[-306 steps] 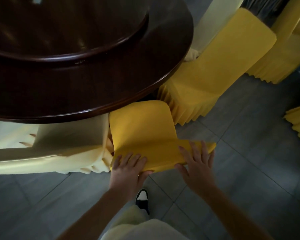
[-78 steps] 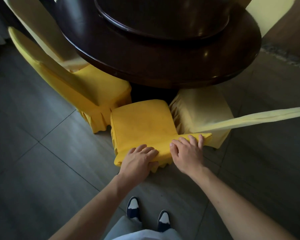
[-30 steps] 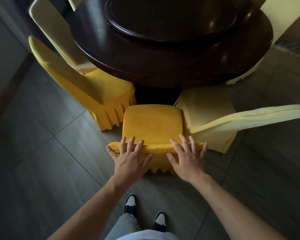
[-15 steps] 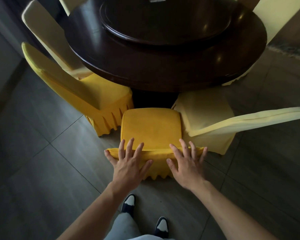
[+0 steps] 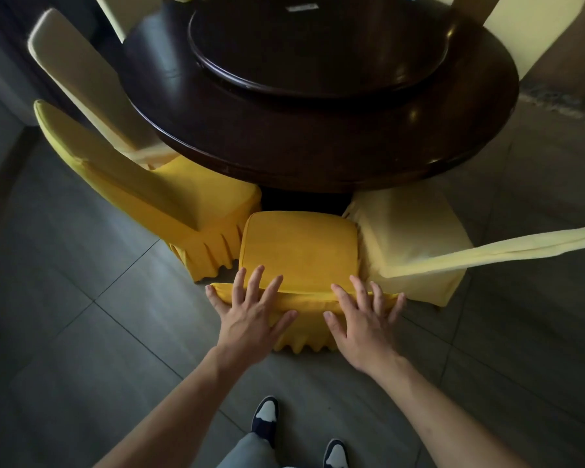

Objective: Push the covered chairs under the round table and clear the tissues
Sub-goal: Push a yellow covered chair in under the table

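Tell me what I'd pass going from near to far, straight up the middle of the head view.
Shoes → hands, left hand and right hand → yellow chair → round table → turntable.

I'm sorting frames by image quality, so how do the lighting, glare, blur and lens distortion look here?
Head view: dim overall, the floor darkening toward the corners; small bright glints on the round table; wide-angle bending stretches the pale chair back at right; both hands, left hand and right hand, and the yellow chair look sharp, while the scraps at the table's far edge are too small to identify.
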